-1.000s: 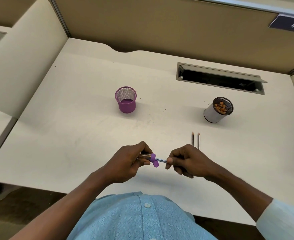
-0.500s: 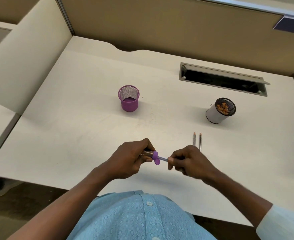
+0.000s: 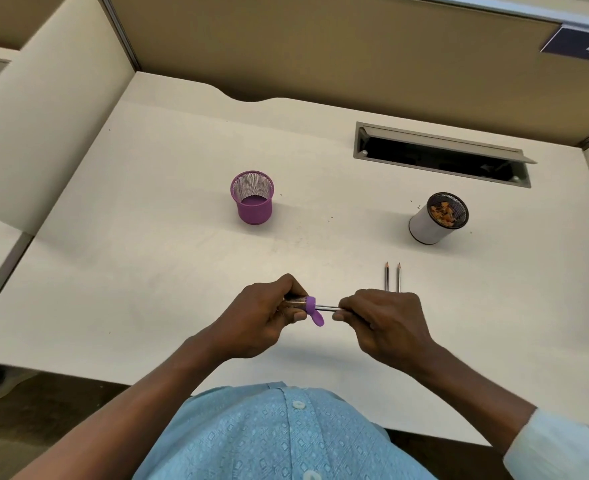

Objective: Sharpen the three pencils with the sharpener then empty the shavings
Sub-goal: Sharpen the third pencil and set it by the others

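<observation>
My left hand grips a small sharpener with a clear barrel and a purple cap whose flap hangs down. A silver pencil lies level with its tip inside the sharpener, and my right hand is closed around its other end. Both hands hover just above the near part of the desk. Two more pencils lie side by side on the desk behind my right hand, sharpened points facing away from me, their near ends hidden by my knuckles.
A purple mesh cup stands mid-desk to the left. A white cup with a black mesh rim holding brown shavings stands at the right. A cable slot is open at the back. Partition walls enclose the white desk.
My hands stay in the same spot with the pencil in the sharpener. My right hand's grip has turned slightly. The head camera has shifted a little.
</observation>
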Tool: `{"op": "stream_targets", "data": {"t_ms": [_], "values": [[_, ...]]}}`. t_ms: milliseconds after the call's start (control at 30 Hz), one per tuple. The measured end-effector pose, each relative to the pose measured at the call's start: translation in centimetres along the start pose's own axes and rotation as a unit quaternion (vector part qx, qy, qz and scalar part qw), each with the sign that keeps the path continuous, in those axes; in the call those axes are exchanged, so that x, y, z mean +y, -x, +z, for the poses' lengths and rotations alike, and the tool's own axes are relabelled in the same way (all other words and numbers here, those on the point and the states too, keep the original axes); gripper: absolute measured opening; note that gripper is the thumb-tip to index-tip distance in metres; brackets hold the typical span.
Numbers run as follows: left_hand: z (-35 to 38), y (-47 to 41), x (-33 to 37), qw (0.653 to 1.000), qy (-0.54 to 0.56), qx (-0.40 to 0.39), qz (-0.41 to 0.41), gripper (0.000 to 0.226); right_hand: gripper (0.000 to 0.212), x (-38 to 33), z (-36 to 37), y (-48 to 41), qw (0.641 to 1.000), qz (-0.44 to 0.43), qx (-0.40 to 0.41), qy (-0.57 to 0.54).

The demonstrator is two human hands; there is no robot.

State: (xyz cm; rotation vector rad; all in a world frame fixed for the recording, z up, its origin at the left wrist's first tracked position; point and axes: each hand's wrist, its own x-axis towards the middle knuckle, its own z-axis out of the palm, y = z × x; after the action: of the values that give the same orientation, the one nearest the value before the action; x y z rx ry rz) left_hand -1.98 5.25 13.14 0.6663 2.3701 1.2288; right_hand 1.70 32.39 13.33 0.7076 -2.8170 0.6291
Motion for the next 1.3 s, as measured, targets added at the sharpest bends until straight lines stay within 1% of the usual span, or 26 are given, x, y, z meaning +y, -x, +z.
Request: {"op": "stream_targets", "data": {"t_ms": [33,67,100,133,167,200,233,300,333,400,433,467,533,600,667,767,867,1000,1100,1200,1300], "values": [[0.0,-0.1,0.0,1.0,-0.002,0.003,0.004,0.015,0.024,-0.1,0.1,0.0,1.0,0.007,0.001,-0.004],[-0.1,-0.2,0.0,1.0,-0.01,0.004,0.011,0.016,0.025,-0.3,0.0,-0.3,0.998,0.04,-0.022,-0.042],[-0.2,-0.2,-0.1,1.0,-0.02,0.003,0.019,0.017,0.026,-0.4,-0.2,-0.9,0.984,0.107,-0.077,-0.124],[-0.1,-0.2,-0.1,0.999,-0.03,0.0,0.028,0.019,0.027,-0.2,-0.5,-1.5,0.938,0.195,-0.155,-0.241],[0.0,-0.1,-0.1,0.999,-0.034,-0.004,0.038,0.021,0.03,0.0,-1.1,-2.1,0.864,0.282,-0.232,-0.347],[0.1,-0.1,-0.1,0.998,-0.035,-0.006,0.048,0.022,0.032,0.3,-1.6,-2.5,0.788,0.342,-0.29,-0.422],[0.2,-0.1,-0.1,0.998,-0.036,-0.005,0.059,0.022,0.034,0.7,-2.0,-2.7,0.734,0.369,-0.332,-0.464],[0.5,-0.1,0.1,0.996,-0.045,0.008,0.083,0.024,0.035,1.0,-2.4,-2.8,0.668,0.389,-0.371,-0.514],[0.5,-0.2,0.1,0.994,-0.052,0.018,0.095,0.025,0.036,1.1,-2.3,-2.7,0.635,0.403,-0.379,-0.539],[0.5,-0.3,0.1,0.991,-0.059,0.034,0.112,0.026,0.037,1.2,-2.1,-2.3,0.559,0.439,-0.385,-0.589],[0.5,-0.4,0.0,0.991,-0.061,0.035,0.117,0.026,0.037,1.2,-2.0,-2.2,0.528,0.446,-0.388,-0.61],[0.5,-0.4,0.0,0.99,-0.063,0.035,0.12,0.026,0.036,1.3,-1.9,-2.1,0.51,0.447,-0.39,-0.623],[0.5,-0.3,-0.1,0.99,-0.069,0.034,0.121,0.027,0.035,1.3,-1.8,-2.0,0.5,0.446,-0.394,-0.629],[0.5,-0.2,-0.1,0.99,-0.067,0.031,0.118,0.027,0.035,1.3,-1.8,-2.1,0.507,0.439,-0.401,-0.624],[0.5,0.0,-0.1,0.991,-0.067,0.029,0.115,0.03,0.036,1.1,-1.9,-2.1,0.524,0.428,-0.405,-0.615],[0.5,0.1,0.0,0.992,-0.066,0.034,0.102,0.037,0.037,1.3,-2.0,-2.2,0.561,0.411,-0.406,-0.592],[0.3,0.4,-0.1,0.993,-0.062,0.047,0.085,0.036,0.039,1.6,-2.1,-2.1,0.596,0.4,-0.401,-0.569],[-0.2,0.6,-0.4,0.995,-0.038,0.064,0.061,0.034,0.038,2.0,-2.3,-1.5,0.617,0.391,-0.378,-0.569],[-0.2,0.7,-0.6,0.995,-0.022,0.086,0.038,0.031,0.036,2.1,-2.3,-1.0,0.617,0.387,-0.337,-0.597],[0.5,0.9,-0.4,0.99,0.045,0.131,-0.017,0.027,0.036,1.7,-2.2,-0.5,0.607,0.394,-0.261,-0.639],[1.4,1.0,0.0,0.974,0.12,0.178,-0.077,0.024,0.037,1.2,-2.0,-0.1,0.624,0.4,-0.186,-0.645]]}}
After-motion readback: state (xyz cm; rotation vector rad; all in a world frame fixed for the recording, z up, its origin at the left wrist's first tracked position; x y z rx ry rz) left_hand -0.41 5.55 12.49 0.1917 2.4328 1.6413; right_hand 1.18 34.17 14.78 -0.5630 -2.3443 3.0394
